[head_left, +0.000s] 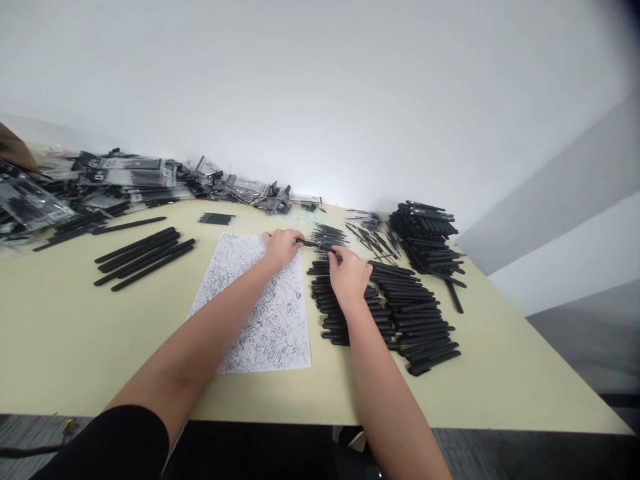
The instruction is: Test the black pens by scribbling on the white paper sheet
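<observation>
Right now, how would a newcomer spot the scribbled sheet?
On the pale yellow table, find the person's left hand. The sheet lies beneath that forearm, left of the rows of black pens. Its broad white surface, densely covered in dark scribbles, sets it apart from the black pens.

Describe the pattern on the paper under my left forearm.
The paper is white with dense dark scribbles; head view.

"What finish do the pens (417, 315) have?"
"Smooth, matt plastic."
"And the packets (135, 175)?"
"Clear plastic film, glossy."
"The sheet (273, 333)?"
"Paper, matt. The tabletop (60, 333) looks smooth; the sleeve (120, 433), matt cloth."
</observation>
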Demonstrator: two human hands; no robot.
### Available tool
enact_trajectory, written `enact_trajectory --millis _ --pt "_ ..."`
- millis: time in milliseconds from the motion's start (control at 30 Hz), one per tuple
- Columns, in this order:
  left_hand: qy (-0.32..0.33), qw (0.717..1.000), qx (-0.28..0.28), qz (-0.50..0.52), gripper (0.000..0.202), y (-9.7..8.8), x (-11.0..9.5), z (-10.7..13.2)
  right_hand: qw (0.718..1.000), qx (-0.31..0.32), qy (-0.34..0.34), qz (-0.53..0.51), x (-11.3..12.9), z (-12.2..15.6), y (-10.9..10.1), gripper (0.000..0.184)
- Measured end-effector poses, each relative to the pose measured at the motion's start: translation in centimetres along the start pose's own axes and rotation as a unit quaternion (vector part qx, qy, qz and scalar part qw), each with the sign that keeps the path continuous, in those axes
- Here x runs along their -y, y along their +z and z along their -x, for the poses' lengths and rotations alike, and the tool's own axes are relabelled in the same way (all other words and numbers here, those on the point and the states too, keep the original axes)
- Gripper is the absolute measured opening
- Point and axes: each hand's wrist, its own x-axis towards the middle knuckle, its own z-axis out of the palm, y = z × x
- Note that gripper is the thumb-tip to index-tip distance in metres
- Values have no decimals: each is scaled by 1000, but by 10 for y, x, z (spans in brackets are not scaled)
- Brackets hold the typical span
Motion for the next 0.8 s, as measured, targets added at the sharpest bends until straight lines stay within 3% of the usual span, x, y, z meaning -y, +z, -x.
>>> enact_trajectory --millis 800 --pt "6 1000 3 -7 22 -2 -1 2 990 18 80 -115 -11 -9 4 24"
